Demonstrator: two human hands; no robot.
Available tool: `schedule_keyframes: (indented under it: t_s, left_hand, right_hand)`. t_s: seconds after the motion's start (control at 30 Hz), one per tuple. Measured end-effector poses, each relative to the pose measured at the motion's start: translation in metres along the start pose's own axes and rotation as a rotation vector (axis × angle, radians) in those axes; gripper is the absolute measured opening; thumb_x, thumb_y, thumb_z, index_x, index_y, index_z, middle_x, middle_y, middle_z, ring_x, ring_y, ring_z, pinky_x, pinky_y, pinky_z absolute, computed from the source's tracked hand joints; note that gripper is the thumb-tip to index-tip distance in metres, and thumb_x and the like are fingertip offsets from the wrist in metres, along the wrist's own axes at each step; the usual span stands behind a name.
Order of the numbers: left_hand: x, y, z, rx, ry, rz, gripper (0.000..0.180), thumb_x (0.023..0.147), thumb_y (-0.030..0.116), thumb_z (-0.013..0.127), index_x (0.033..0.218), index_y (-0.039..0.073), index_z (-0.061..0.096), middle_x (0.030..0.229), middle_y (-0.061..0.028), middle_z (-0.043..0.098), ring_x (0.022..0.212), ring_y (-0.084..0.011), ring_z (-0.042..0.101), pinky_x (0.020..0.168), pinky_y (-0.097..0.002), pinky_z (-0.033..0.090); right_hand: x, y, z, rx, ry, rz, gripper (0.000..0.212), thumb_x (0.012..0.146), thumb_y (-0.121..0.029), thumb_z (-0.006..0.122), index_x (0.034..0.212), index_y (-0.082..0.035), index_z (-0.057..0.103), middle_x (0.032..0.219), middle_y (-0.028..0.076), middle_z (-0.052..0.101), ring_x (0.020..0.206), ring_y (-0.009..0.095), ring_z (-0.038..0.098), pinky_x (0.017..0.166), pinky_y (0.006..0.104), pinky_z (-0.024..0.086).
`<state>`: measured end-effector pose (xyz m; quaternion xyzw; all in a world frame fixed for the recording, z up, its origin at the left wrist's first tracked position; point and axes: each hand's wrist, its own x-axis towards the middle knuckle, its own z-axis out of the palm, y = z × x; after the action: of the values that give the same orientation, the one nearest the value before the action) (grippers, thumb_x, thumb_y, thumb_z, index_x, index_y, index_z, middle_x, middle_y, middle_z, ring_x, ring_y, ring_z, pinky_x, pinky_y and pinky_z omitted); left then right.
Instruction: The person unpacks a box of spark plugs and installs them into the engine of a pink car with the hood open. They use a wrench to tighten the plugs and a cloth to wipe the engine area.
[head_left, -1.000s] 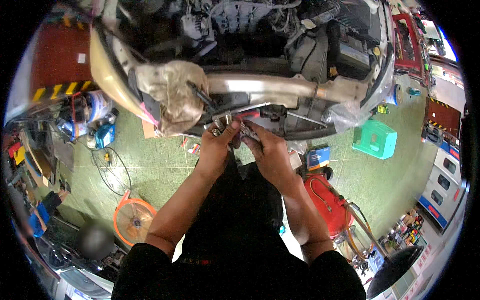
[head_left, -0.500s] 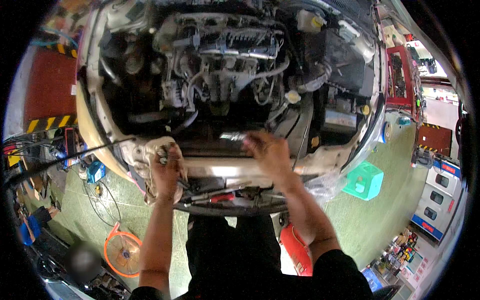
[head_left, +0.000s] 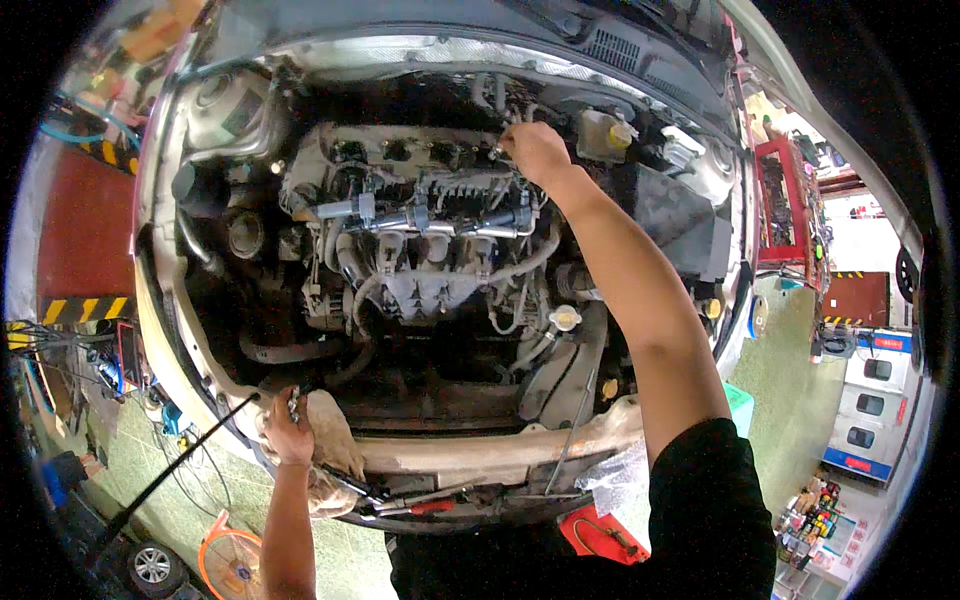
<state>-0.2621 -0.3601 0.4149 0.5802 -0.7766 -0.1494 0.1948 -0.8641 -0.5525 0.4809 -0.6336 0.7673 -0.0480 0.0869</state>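
Well, R arm fwd, fingers over eng.

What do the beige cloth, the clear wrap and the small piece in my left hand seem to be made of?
Beige cloth: likely matte fabric, from soft folds. Clear wrap: probably thin glossy plastic, being see-through and crinkled. Small piece in your left hand: likely shiny metal, from its glints, but hard to confirm.

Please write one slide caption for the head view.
Right hand at far corner of grey metal engine; left hand holding small shiny metal piece near crumpled beige cloth.
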Motion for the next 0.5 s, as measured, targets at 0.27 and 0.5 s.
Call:
schedule_keyframes:
  t_s: [0.27, 0.5]
  left_hand:
    - [-0.004, 0.000, -0.001, -0.035, -0.012, -0.065, 0.027, 0.091, 0.008, 0.069, 0.116, -0.002, 0.067, 0.107, -0.0213, 0.072, 0.091, -0.0424, 0.070, 0.076, -0.0457, 0.056]
    - [-0.012, -0.007, -0.001, -0.008, -0.053, -0.266, 0.023, 0.094, 0.013, 0.068, 0.116, 0.006, 0.068, 0.102, -0.0166, 0.072, 0.087, -0.0362, 0.070, 0.075, -0.0415, 0.055]
  right_hand:
    - [0.024, 0.004, 0.028, -0.061, -0.203, -0.177, 0.022, 0.092, -0.025, 0.068, 0.110, -0.014, 0.077, 0.102, 0.017, 0.074, 0.098, 0.038, 0.070, 0.088, 0.0488, 0.055]
    - [0.045, -0.005, 0.036, -0.141, -0.439, -0.269, 0.037, 0.088, -0.008, 0.057, 0.122, -0.001, 0.069, 0.121, 0.025, 0.068, 0.115, 0.041, 0.065, 0.100, 0.0478, 0.051]
